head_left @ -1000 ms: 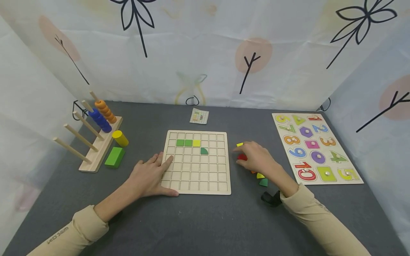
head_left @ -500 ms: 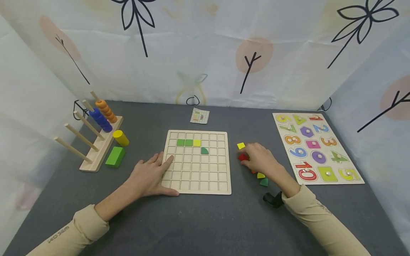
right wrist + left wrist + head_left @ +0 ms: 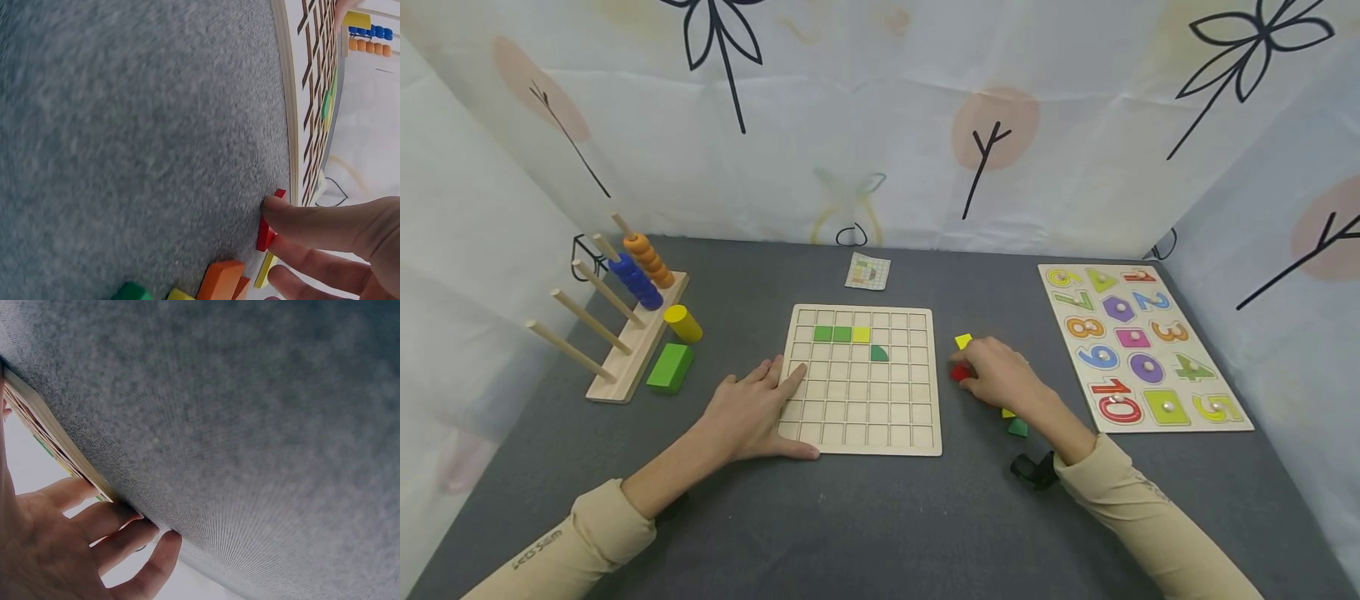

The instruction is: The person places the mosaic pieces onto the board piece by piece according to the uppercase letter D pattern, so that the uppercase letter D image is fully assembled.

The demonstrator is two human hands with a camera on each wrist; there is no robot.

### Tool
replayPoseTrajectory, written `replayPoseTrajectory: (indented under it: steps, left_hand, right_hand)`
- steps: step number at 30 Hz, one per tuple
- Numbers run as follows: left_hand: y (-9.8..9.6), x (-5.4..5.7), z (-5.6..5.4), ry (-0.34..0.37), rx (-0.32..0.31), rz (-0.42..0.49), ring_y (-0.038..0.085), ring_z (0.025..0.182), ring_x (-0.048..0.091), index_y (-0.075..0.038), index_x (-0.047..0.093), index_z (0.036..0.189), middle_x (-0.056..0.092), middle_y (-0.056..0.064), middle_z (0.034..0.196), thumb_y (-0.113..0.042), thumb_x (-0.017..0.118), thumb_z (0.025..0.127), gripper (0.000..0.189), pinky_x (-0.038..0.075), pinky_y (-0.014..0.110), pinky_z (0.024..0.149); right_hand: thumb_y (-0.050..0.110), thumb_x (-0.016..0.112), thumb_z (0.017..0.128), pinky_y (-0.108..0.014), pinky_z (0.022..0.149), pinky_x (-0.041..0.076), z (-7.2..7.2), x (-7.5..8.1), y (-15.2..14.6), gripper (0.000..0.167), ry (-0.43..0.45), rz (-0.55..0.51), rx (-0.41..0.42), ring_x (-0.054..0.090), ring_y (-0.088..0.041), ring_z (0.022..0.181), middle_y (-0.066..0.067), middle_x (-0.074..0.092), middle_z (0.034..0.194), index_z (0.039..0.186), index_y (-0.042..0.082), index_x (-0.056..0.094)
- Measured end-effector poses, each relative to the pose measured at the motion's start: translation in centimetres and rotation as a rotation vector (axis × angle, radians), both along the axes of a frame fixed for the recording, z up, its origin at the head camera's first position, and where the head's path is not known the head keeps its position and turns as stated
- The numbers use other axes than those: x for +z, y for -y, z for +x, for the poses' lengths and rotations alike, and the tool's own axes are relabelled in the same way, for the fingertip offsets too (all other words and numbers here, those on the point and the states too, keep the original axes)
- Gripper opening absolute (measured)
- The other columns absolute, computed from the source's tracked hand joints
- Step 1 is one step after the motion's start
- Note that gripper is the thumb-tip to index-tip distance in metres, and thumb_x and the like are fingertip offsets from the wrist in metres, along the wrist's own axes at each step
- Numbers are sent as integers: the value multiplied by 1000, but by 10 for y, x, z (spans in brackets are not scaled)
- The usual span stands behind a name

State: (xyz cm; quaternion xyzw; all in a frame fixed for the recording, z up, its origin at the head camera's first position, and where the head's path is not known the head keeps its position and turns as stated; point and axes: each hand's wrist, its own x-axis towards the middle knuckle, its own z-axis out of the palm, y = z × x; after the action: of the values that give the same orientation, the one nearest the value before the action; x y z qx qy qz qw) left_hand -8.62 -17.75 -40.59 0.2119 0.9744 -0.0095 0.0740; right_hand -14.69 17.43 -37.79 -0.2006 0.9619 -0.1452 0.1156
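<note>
My left hand (image 3: 747, 417) lies with fingers spread along the left edge of a wooden grid board (image 3: 857, 392), thumb at its near corner. Two green square tiles (image 3: 832, 334), a yellow square tile (image 3: 861, 335) and a dark green quarter-round tile (image 3: 879, 354) sit in the board's cells. To the right of the board, my right hand (image 3: 1000, 372) pinches a red tile (image 3: 264, 234) between thumb and fingers, low at the tabletop. A loose yellow tile (image 3: 963, 341) lies just beyond its fingers. Orange tiles (image 3: 220, 281) show in the right wrist view.
Nearer me lie a yellow tile (image 3: 1008, 413) and a green tile (image 3: 1017, 427). A number puzzle board (image 3: 1142, 350) stands at right, a peg bead stacker (image 3: 632, 342) at left with a yellow cylinder (image 3: 682, 324) and green block (image 3: 670, 368). A patterned card (image 3: 867, 272) lies behind.
My right hand drew back slightly to the right, then shifted left again, and the red tile has moved a little toward the board. My left hand has stayed in place.
</note>
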Motion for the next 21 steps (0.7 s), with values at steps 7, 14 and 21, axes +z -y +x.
replayPoseTrajectory:
  steps: [7, 14, 21]
  left_hand:
    - [0, 0, 0, 3, 3, 4, 44, 142, 50, -11, 42, 157, 44, 31, 156, -91, 63, 67, 123, 51, 63, 88]
    - [-1, 1, 0, 3, 3, -6, 44, 141, 50, -10, 42, 157, 44, 31, 155, -91, 63, 66, 123, 51, 62, 88]
    - [-1, 1, -1, 0, -1, -3, 44, 141, 51, -10, 42, 157, 44, 31, 155, -91, 63, 67, 123, 51, 62, 88]
  right_hand:
    - [0, 77, 84, -25, 57, 38, 0, -1, 5, 35, -6, -41, 49, 55, -14, 71, -11, 79, 103, 120, 2, 76]
    - [13, 83, 85, -25, 54, 41, 2, -1, 4, 33, -16, 12, 16, 62, -15, 77, -9, 80, 105, 116, 4, 78]
    - [8, 78, 86, -29, 61, 46, 2, -5, 5, 27, -32, -20, 30, 61, -15, 74, -7, 79, 98, 113, 4, 78]
